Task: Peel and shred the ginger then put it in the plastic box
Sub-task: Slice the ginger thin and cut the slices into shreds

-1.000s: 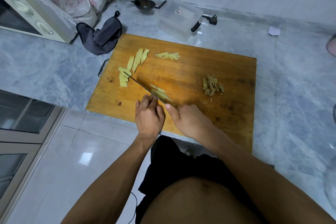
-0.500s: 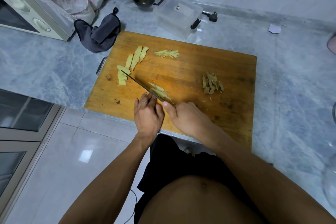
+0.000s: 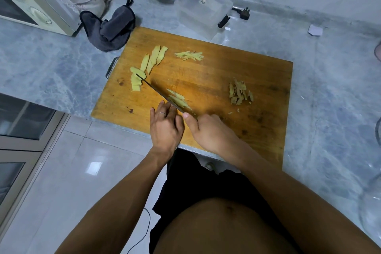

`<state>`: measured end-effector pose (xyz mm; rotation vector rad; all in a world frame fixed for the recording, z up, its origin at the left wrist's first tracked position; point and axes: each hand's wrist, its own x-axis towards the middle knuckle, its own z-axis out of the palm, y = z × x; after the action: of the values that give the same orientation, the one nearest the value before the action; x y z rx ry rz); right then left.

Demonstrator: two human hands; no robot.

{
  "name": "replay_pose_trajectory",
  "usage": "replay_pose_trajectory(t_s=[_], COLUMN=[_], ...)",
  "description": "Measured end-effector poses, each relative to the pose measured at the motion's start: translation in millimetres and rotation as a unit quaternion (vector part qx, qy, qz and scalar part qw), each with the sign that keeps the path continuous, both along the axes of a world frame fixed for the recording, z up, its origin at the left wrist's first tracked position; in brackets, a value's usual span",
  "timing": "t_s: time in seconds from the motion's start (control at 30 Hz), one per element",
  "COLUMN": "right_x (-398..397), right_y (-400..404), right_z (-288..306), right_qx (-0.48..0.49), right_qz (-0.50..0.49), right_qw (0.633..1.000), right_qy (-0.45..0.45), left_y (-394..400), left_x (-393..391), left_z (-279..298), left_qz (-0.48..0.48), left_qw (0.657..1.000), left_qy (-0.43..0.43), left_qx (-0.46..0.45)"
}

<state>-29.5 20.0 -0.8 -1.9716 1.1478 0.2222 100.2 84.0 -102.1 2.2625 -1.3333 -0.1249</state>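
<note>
The stacked ginger slices (image 3: 179, 100) lie on the cutting board (image 3: 216, 80) just ahead of both hands, long axis running up-left along the knife (image 3: 158, 96). The left hand (image 3: 165, 128) presses them with straight fingers; the right hand (image 3: 210, 132) grips the handle, blade alongside the left fingertips.

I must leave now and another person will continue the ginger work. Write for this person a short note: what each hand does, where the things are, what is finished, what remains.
Hands: the right hand grips the knife; the left hand steadies the ginger slices being cut with its fingertips.
Things: all on the cutting board. Uncut slices lie at the far left, one small pile of shreds at the far middle, peel scraps at the right. The plastic box stands behind the board, closed as far as I can tell.
Done: peeling, slicing, some shredding.
Left: shred the remaining slices, put all the shreds in the box.
</note>
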Motion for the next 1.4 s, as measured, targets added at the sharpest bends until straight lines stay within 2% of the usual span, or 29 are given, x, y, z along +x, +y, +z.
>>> replay_pose_trajectory(t_s=[0.37, 0.57, 0.67, 0.77, 0.87, 1.0, 1.07, 1.17, 1.27, 1.33, 1.4], right_x=[3.0, -2.5, 1.5, 4.2, -8.7, -34.2, -42.2, -48.5, -54.6, -60.1, -63.8], right_y=[-11.7, -11.0, -9.4, -14.2, -23.2, -30.8, -35.2, -39.8, -40.7, -42.1, -45.4], right_z=[-4.4, 1.3, -1.8, -1.4, 4.4, 12.6, 16.4, 22.7, 26.8, 26.6, 25.8], right_qx=[0.051, 0.055, 0.021, 0.007, 0.038, 0.118, 0.128, 0.082, -0.031, -0.123, -0.204], right_qz=[-0.029, -0.015, 0.001, 0.009, -0.008, -0.071, -0.084, -0.071, -0.024, 0.022, 0.078], right_qw=[0.998, 0.998, 1.0, 1.0, 0.998, 0.985, 0.982, 0.987, 0.994, 0.989, 0.976], right_qy=[0.008, -0.007, -0.007, -0.027, -0.058, -0.102, -0.11, -0.116, -0.107, -0.073, -0.009], left_y=[-0.7, -1.2, -2.0, -1.1, 3.4, 0.8, 0.1, 1.5, 0.6, -1.2, -2.9], left_x=[-2.3, -4.2, -2.3, -4.2, -0.8, 8.5, 12.3, 17.2, 21.4, 25.8, 32.8], left_z=[1.1, 6.8, 8.6, 13.0, 18.9, 36.5, 43.0, 47.6, 57.6, 68.9, 79.4], left_qz=[0.004, 0.007, 0.011, 0.019, 0.041, 0.098, 0.128, 0.145, 0.165, 0.193, 0.199], left_qw=[0.999, 1.0, 1.0, 0.999, 0.99, 0.961, 0.945, 0.928, 0.914, 0.906, 0.912], left_qy=[-0.031, -0.02, -0.007, 0.038, 0.136, 0.252, 0.293, 0.336, 0.36, 0.351, 0.306], left_qx=[0.015, 0.007, 0.023, 0.022, -0.006, -0.058, -0.072, -0.071, -0.091, -0.135, -0.185])
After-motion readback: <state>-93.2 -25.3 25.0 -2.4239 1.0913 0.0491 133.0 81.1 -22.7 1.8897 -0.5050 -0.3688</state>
